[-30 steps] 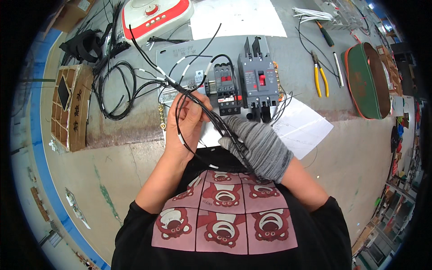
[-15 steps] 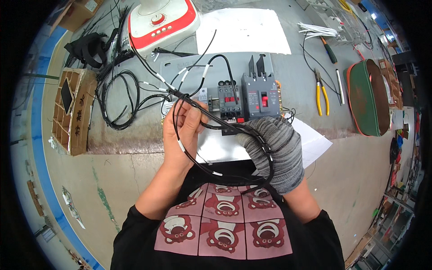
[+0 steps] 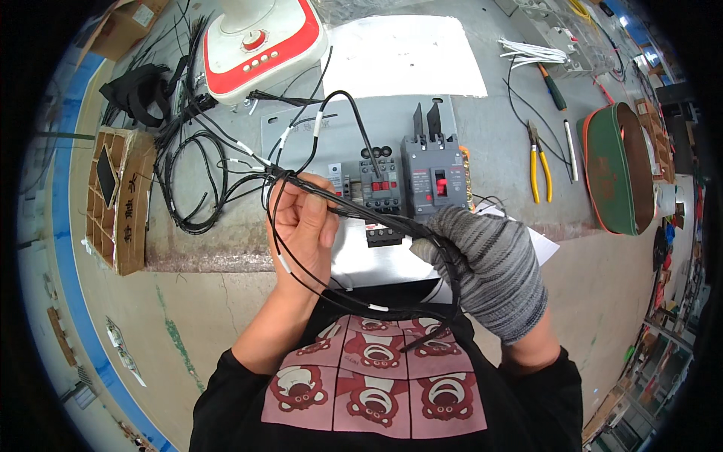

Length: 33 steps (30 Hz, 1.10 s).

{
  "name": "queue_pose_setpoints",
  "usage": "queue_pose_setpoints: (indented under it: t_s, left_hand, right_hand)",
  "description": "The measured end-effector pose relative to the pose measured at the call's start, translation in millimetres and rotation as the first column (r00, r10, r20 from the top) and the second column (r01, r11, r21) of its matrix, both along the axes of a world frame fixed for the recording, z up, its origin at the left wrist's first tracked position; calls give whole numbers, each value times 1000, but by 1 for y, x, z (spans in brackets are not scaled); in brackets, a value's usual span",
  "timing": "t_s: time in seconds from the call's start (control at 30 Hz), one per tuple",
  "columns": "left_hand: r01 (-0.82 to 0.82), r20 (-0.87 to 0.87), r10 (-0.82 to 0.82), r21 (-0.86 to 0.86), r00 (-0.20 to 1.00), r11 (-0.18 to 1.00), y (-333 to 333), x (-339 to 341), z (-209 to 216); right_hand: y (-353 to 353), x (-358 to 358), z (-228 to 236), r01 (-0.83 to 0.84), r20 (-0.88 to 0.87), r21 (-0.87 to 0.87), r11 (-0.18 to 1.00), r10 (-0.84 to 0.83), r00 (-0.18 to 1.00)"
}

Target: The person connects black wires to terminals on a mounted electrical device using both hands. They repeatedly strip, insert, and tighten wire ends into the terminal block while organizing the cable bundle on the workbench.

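A bundle of black wires (image 3: 350, 205) with white marker sleeves stretches between my two hands above a grey metal plate (image 3: 290, 135). My bare left hand (image 3: 305, 218) pinches the bundle near where its wires fan out. My right hand (image 3: 493, 264), in a grey striped knit glove, is closed round the other end, its fingertips partly hidden. Loose wire ends hang in a loop in front of my shirt. Beyond the bundle, a contactor (image 3: 379, 184) and a larger circuit breaker (image 3: 437, 177) with a red switch sit on the plate. One black wire arches to the contactor.
Coiled black cable (image 3: 188, 218) lies left, beside a divided cardboard box (image 3: 124, 200). A red-and-white fan base (image 3: 263, 49) and white paper (image 3: 407, 56) are at the back. Rightward lie yellow-handled pliers (image 3: 540, 169), a screwdriver (image 3: 553, 88) and a green container (image 3: 606, 169).
My right hand has moved right, drawing the bundle straighter between my hands. My left hand has shifted slightly left and still grips it. The view has tilted a little.
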<state>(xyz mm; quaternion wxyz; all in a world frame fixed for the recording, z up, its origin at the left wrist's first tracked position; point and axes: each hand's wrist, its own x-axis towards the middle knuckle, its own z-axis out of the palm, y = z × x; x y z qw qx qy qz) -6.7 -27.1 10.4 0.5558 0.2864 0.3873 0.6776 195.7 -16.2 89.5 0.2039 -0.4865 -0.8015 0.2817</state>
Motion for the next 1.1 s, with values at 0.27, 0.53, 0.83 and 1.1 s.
queue_pose_setpoints:
  t_s: [0.27, 0.53, 0.83, 1.1]
  left_hand:
    - [63, -344, -81, -63, 935, 996, 8, -12, -1]
    - [167, -197, -183, -96, 963, 981, 11, -8, 11]
    - [104, -232, -134, -138, 963, 985, 27, 13, 10]
    - [161, -162, -165, -33, 973, 986, 36, 11, -1]
  right_hand:
    - [20, 13, 10, -45, 52, 139, 989, 38, 998]
    - [24, 15, 30, -152, 113, 311, 938, 122, 986]
    - [53, 54, -17, -162, -306, -602, 782, -39, 951]
    - [50, 61, -15, -305, -374, -693, 653, 36, 927]
